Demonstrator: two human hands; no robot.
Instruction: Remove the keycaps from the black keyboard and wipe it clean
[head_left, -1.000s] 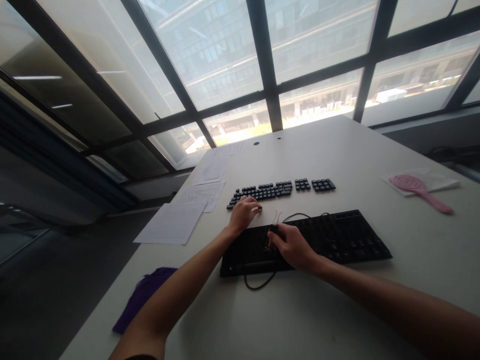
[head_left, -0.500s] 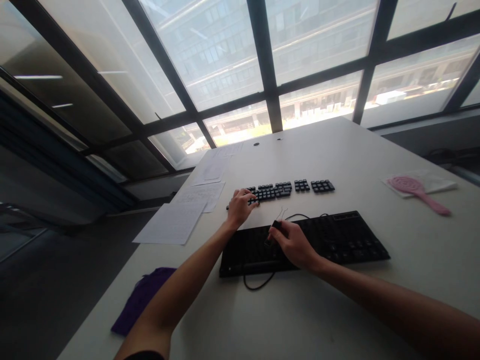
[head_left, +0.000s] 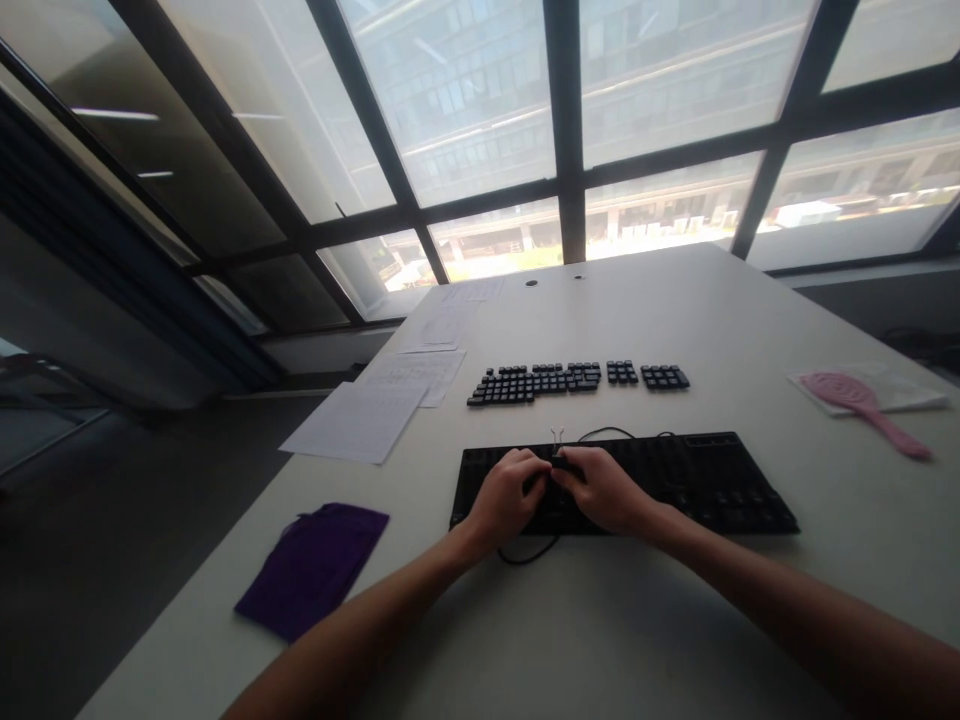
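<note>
A black keyboard (head_left: 697, 480) lies on the white table (head_left: 675, 620) in front of me. Behind it, loose black keycaps (head_left: 555, 380) are laid out in rows. My right hand (head_left: 604, 490) is closed on a small black tool with wire loops, a keycap puller (head_left: 557, 437), over the keyboard's left half. My left hand (head_left: 506, 497) rests beside it on the keyboard. Its fingers are curled and pinched toward the tool, and what they hold is hidden. The fingertips of both hands meet. A thin black cable (head_left: 600, 433) loops behind the keyboard.
Sheets of paper (head_left: 360, 420) lie at the table's left edge. A purple cloth (head_left: 315, 568) sits near the front left corner. A pink hairbrush (head_left: 862, 400) lies on a white sheet at the right. Large windows stand beyond the table's far edge.
My left hand has left the rows of loose keycaps and come back to the keyboard, meeting my right hand. The view has shifted slightly left and down.
</note>
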